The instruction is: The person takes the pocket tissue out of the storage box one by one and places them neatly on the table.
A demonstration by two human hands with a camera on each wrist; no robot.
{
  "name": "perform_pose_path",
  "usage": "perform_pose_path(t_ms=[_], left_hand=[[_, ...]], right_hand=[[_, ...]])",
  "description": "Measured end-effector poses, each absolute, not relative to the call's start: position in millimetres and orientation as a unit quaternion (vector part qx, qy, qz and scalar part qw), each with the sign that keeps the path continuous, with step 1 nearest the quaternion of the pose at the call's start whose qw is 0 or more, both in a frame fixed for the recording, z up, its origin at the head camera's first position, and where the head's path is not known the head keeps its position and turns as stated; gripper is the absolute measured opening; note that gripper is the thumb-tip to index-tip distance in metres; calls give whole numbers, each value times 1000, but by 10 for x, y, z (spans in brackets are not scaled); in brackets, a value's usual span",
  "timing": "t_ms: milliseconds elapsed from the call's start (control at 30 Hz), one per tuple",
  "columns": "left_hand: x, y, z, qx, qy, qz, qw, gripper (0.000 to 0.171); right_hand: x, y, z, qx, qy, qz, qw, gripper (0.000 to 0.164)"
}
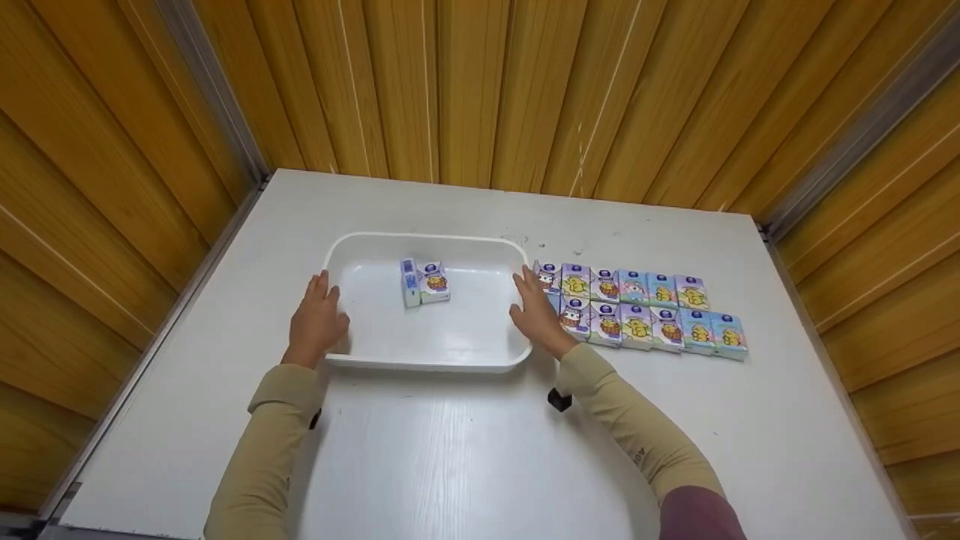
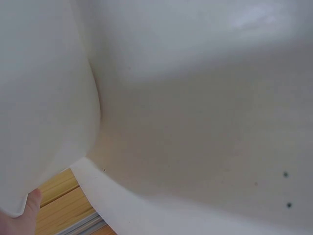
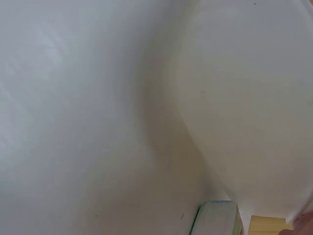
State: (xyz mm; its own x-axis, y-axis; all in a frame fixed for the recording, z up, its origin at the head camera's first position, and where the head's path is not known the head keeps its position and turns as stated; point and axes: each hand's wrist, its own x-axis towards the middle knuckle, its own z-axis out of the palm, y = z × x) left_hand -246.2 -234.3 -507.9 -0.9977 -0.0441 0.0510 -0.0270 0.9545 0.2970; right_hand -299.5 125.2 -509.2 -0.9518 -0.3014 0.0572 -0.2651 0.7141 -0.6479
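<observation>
A white rectangular tray [image 1: 375, 326] stands on the table between my two hands. My left hand [image 1: 317, 319] grips its left rim, thumb to the inside. At the right rim, my right hand [image 1: 536, 311] holds the opposite side in the same way. Inside the tray, toward the back, are two small printed packs that look like pocket tissues: one on its narrow side [image 1: 410, 283], the other leaning or lying face up [image 1: 434, 282]. The left wrist view shows the tray's outer wall [image 2: 44, 98] and part of the left hand [image 2: 22, 223].
Several similar cartoon-printed packs [image 1: 637, 324] lie in two rows right of the tray, close by the right hand. One pack's end [image 3: 215, 220] shows beside the tray in the right wrist view. Wood-look panels [image 1: 480, 90] surround the white table [image 1: 450, 465] at the back and sides.
</observation>
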Motion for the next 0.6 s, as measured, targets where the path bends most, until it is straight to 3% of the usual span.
perform_pose_path(t_ms=[600], left_hand=[[-2463, -2343, -5068, 24, -988, -153, 6, 52]], right_hand=[[-2959, 1243, -5160, -136, 934, -328, 28, 53]])
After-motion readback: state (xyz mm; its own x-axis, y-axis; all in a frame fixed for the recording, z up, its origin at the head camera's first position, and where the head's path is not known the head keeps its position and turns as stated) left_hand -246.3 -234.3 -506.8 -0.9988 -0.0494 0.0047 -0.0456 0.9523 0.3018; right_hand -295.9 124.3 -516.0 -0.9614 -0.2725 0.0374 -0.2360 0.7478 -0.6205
